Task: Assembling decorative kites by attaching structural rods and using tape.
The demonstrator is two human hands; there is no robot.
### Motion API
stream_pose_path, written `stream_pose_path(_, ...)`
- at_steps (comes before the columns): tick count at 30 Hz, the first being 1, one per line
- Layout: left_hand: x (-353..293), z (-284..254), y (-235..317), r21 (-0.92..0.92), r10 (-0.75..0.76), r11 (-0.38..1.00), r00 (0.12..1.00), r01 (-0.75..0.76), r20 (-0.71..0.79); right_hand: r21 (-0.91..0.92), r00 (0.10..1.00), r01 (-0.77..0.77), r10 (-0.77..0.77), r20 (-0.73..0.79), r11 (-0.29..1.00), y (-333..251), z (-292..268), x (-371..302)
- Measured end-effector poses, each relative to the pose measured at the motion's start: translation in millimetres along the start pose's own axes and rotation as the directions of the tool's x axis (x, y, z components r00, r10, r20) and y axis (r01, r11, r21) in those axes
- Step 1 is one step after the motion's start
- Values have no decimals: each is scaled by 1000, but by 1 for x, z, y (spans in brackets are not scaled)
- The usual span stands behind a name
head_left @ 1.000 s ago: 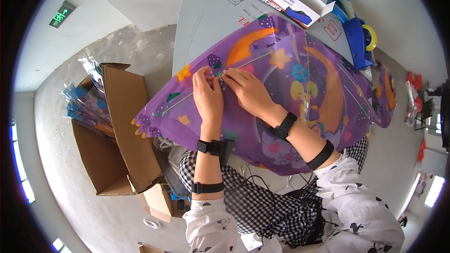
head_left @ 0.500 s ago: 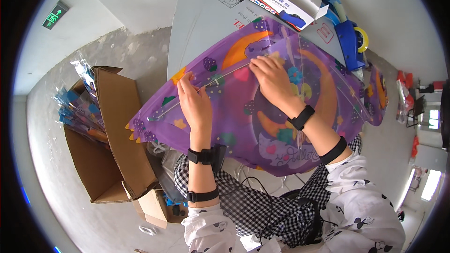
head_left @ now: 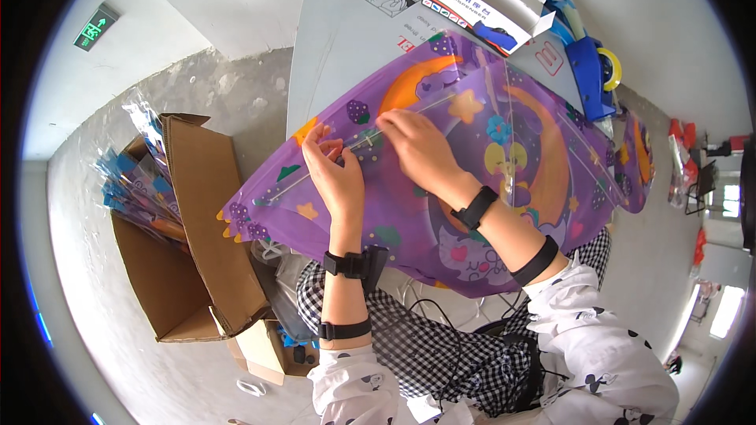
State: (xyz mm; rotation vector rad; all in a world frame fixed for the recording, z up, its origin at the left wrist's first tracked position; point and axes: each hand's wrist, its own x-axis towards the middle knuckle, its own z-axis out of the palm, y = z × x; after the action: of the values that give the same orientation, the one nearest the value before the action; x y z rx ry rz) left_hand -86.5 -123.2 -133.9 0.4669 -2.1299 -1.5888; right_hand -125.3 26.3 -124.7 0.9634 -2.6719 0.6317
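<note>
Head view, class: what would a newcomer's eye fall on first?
The big purple sheet printed with orange moons, spread across the middle beneath the left hand and right hand. Then the blue tape dispenser with its yellow roll, upper right, and the open brown cardboard box at left.

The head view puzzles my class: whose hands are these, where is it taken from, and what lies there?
No robot here: these are one person's bare left hand and right hand. A fisheye camera worn on the head looks down at them, bending straight edges. A purple printed sheet lies across the grey table; beyond it are an open white box and a blue tape dispenser. Both hands are at a thin rod on the sheet; whether they grip it is unclear.
</note>
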Motion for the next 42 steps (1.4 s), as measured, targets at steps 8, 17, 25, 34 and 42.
stream_pose_path(8,-9,-6,30,-617,-133,713,928,333,348,872,833,-407,502,232,272,-10,-34,8)
stream_pose_path(17,-17,5,53,-614,-130,672,883,413,451,893,780,-426,558,281,146,-15,-60,5)
stream_pose_path(25,-15,6,52,-601,-87,688,868,406,488,806,810,-398,580,85,438,-15,-52,-1)
stream_pose_path(34,-19,7,56,-230,-38,968,967,98,251,807,734,-352,675,-77,474,-45,-28,-2)
stream_pose_path(42,1,-7,33,140,128,983,991,-122,-33,917,559,-363,750,355,-164,-28,-42,-9)
